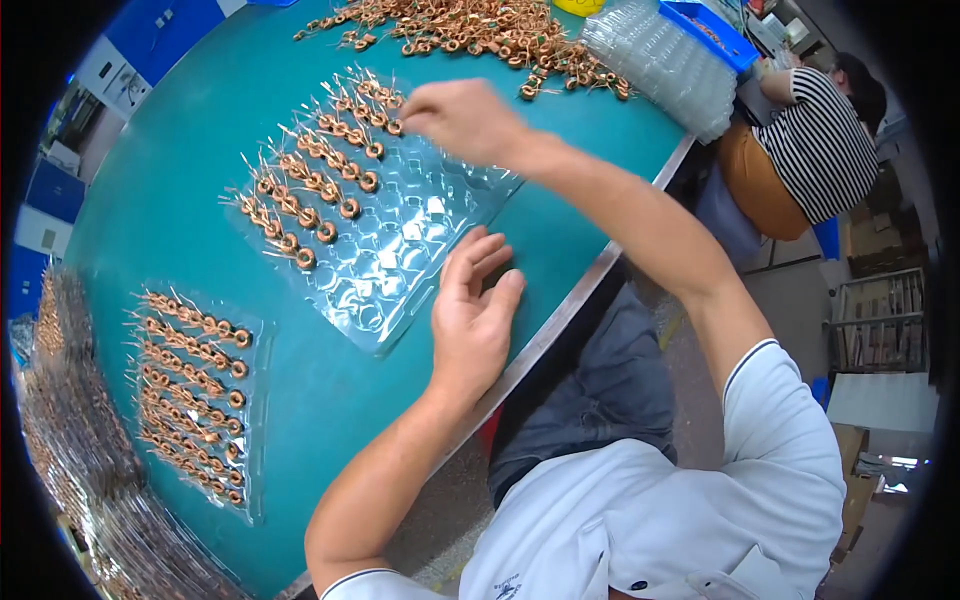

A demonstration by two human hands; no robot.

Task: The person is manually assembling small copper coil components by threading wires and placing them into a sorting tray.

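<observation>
A clear plastic tray point(345, 290) with moulded pockets lies slanted on the green table. Its far-left part holds rows of copper-wound ring coils point(305, 258) with wire leads sticking up; the pockets nearer me hold none. My right hand point(460, 120), a little blurred, reaches over the tray's far end. Its fingertips are pinched at a ring coil point(394, 127) at the end of a row. By the tray's near right edge rests my left hand point(470, 310), fingers loosely bent, thumb apart, with nothing seen in it.
A filled tray of coils point(195, 390) lies at the left, beside a tall stack of filled trays point(75, 430). Loose coils point(470, 30) are heaped at the far edge. Nested clear trays point(665, 65) and a blue bin point(710, 32) stand far right. Another person point(815, 145) sits beyond.
</observation>
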